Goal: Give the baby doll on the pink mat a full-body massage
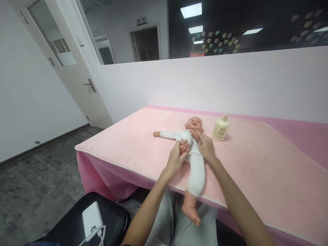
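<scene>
Baby doll with a hard, bald head and white soft body (196, 174) is on its back right between both hands, face up. The left hand (174, 158) is closed around what looks like its bent-up foot. The right hand (207, 147) has its fingers on the doll's small hand by the chest, but can't tell if that's a grip or just a touch.

Main worry imo: the other leg pokes past the near edge, just below both hands, so a tug from the left could slide the whole doll lapward. Pulling that foot too hard might also roll the body or strain a limb joint.

Just past the right hand there's a pale yellow pump bottle (220, 130), upright. It's tall, so a careless elbow or knuckle could tip it. The light pink cloth (256, 171) over the tabletop might bunch up under a drag too, and take the bottle with it.
</scene>
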The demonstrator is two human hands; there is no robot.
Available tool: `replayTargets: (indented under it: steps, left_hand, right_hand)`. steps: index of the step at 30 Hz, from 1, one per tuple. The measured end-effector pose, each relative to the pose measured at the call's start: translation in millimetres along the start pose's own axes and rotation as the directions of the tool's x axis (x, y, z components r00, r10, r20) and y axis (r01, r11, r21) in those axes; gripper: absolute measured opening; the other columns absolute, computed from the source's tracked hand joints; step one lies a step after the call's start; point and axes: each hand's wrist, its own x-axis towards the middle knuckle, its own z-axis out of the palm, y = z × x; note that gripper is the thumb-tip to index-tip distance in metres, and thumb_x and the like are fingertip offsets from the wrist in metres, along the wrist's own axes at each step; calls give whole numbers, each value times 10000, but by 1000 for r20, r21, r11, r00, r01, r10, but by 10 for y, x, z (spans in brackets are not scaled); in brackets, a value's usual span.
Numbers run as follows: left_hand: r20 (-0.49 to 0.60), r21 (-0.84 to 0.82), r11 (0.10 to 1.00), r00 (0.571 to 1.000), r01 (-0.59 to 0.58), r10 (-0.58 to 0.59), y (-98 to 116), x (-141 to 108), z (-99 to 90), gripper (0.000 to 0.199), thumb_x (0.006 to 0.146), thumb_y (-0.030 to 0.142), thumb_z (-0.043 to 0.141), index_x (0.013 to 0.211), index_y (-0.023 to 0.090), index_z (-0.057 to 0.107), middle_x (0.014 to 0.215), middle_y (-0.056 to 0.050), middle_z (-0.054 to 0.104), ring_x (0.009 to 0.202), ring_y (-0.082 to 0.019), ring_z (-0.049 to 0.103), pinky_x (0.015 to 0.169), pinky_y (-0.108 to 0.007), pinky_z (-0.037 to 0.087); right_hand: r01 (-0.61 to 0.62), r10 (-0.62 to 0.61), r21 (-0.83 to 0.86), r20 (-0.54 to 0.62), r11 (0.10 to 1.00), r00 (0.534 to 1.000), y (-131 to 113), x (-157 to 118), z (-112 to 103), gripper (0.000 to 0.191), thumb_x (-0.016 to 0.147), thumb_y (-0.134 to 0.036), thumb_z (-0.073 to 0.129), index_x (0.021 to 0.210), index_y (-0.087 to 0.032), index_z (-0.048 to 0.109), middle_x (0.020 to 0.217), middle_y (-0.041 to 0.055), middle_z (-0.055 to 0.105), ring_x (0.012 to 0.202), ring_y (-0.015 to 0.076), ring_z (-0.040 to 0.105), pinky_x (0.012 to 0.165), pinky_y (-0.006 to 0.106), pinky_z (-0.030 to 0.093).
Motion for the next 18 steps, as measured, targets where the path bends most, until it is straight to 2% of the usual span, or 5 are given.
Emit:
replayTargets:
  steps: [6, 10, 13, 16, 18]
  left_hand:
    - [-138, 120, 991, 987, -66, 82, 170, -420, -149, 198, 888, 257, 571, 1068, 210, 503, 1308, -126, 586, 1304, -231, 492, 1028, -400, 442]
    - [-364, 137, 984, 918, -114, 157, 291, -834, -329, 204, 862, 193, 601, 1043, 203, 507, 1206, -123, 647, 1225, -231, 567, 1013, -429, 470]
    - [-439, 178, 977, 880, -116, 184, 274, -1102, -420, 203, 840, 166, 617, 1014, 195, 519, 1127, -116, 680, 1158, -236, 613, 978, -443, 503]
    - [-419, 233, 968, 888, -97, 190, 182, -1297, -458, 189, 827, 160, 621, 992, 193, 534, 1098, -116, 692, 1135, -250, 628, 947, -449, 527]
    - [-387, 264, 961, 902, -89, 189, 114, -1401, -465, 188, 827, 159, 616, 994, 196, 537, 1106, -119, 691, 1135, -255, 628, 942, -457, 532]
  right_hand:
    - [-49, 52, 102, -26, 994, 998, 12, 11, -13, 655, 766, -88, 420, 1412, -189, 445, 1164, 110, 635, 1048, 250, 576, 922, 430, 461]
    - [-146, 194, 298, -140, 943, 971, -14, 5, -54, 630, 784, -182, 479, 1412, -210, 431, 1302, 102, 577, 1151, 239, 555, 985, 410, 442]
    - [-268, 408, 447, -255, 854, 877, -30, 8, -91, 658, 793, -275, 522, 1432, -219, 375, 1384, 102, 515, 1226, 246, 519, 1015, 408, 423]
    - [-375, 614, 569, -313, 732, 725, 22, 41, -109, 722, 786, -323, 541, 1455, -200, 298, 1373, 131, 513, 1213, 260, 535, 1009, 426, 429]
    - [-380, 686, 623, -368, 683, 628, 116, 68, -95, 717, 791, -313, 523, 1448, -166, 275, 1403, 160, 469, 1250, 256, 507, 1036, 432, 411]
